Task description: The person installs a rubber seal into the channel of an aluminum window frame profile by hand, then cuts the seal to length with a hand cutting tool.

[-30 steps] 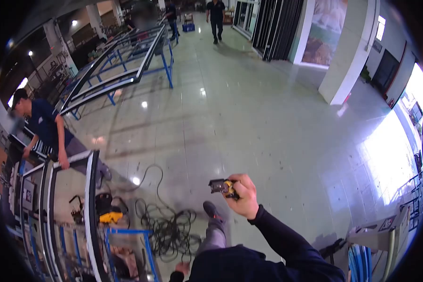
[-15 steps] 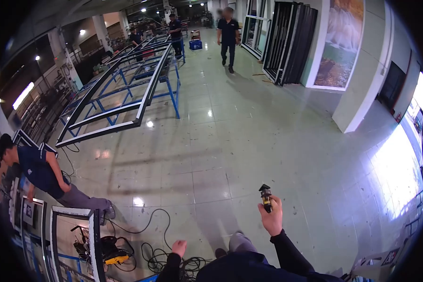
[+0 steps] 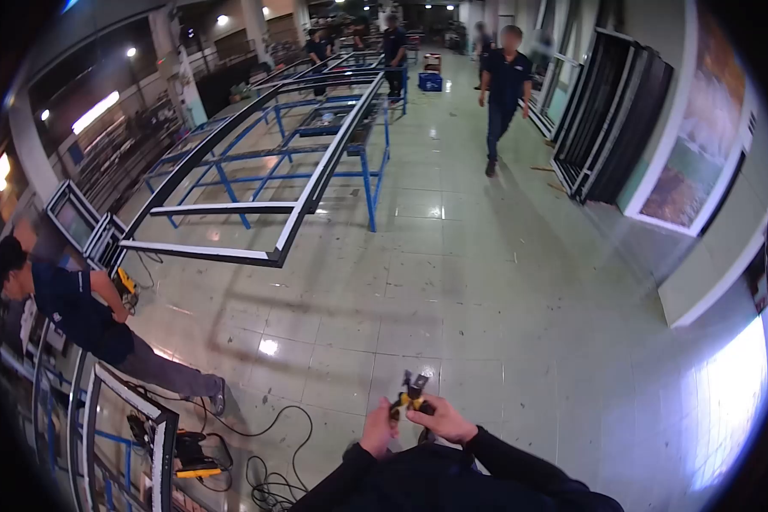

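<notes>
A small black-and-yellow hand tool with a dark head points away from me, low in the middle of the view. My right hand is closed around its right side. On the other side, my left hand has its fingers closed against the yellow part. The tool's exact kind is too small to make out, and my fingers partly cover it. Both hands are close together in front of my body, above the tiled floor.
A long black-and-white frame rests on blue trestles. A person is on the right of the walkway; another person bends at left. Cables lie on the floor near a window frame. Dark frames lean at right.
My right hand has brought the tool left and in towards my body. My left hand has come up to meet it. The view has turned left, and the walking person is closer.
</notes>
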Motion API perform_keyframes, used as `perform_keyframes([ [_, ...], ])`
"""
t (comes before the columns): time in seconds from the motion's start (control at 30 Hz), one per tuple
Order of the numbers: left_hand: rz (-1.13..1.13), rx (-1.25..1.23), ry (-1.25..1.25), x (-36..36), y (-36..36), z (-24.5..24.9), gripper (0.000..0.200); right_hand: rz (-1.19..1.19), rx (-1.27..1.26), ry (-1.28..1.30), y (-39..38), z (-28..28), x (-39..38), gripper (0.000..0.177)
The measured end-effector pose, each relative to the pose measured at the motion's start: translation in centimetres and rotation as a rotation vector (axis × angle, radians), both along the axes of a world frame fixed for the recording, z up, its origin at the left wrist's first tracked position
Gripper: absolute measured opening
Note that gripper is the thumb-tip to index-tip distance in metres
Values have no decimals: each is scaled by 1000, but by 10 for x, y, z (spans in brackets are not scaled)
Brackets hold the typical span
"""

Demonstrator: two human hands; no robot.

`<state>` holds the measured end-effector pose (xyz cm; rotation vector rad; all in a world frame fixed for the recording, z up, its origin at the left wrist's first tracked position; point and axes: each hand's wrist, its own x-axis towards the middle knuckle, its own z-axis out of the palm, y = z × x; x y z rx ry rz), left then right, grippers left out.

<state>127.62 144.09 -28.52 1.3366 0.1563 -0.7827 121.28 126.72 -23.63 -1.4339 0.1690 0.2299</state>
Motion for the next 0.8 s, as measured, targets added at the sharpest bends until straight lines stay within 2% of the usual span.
perform_keyframes([
  [0.03, 50, -52, -24, 22, 2, 10, 50, 174, 99, -5, -8, 15, 30, 28],
  [0.07, 103, -102, -52, 45, 9, 16, 49, 296, 341, 53, -11, 21, 58, 30],
  [0.1, 158, -151, -84, 66, 15, 22, 48, 323, 579, 131, -11, 21, 83, 37],
  [0.17, 232, -166, -129, 98, 20, 28, 42, 433, 881, 228, -7, 22, 135, 51],
  [0.23, 242, -117, -215, 137, 31, 20, 40, 569, 739, 326, -2, 21, 188, 57],
  [0.27, 190, 18, -332, 158, 37, 12, 39, 632, 672, 375, 2, 19, 212, 60],
  [0.3, 114, 130, -585, 178, 43, 0, 38, 733, 529, 378, 4, 14, 237, 61],
  [0.37, -108, 245, -618, 214, 52, 11, 32, 921, 244, 403, -1, -4, 284, 61],
  [0.4, -115, 124, -591, 226, 51, 7, 31, 1016, 168, 405, -6, -16, 302, 54],
  [0.43, -124, 6, -577, 243, 53, -6, 32, 1022, 107, 534, -7, -8, 313, 46],
  [0.47, -205, 142, -771, 263, 61, -33, 42, 1045, -10, 615, -13, -22, 323, 45],
  [0.57, -379, 412, -538, 306, 110, -123, 48, 1077, -450, 780, -45, -80, 320, 46],
  [0.63, -284, 476, -424, 316, 164, -188, 51, 1109, -678, 860, -69, -138, 288, 48],
  [0.67, -320, 593, -465, 315, 204, -239, 51, 1188, -744, 758, -75, -162, 270, 45],
  [0.7, -346, 714, -504, 317, 237, -271, 51, 1271, -812, 647, -83, -195, 242, 41],
  [0.73, -58, 698, -199, 310, 260, -234, 53, 1646, -764, -215, -115, -292, 196, 39],
  [0.77, -5, 825, -176, 303, 296, -256, 53, 1689, -899, 113, -101, -319, 170, 38],
  [0.8, 192, 787, 67, 286, 339, -315, 49, 1551, -909, 348, -92, -304, 169, 39],
])
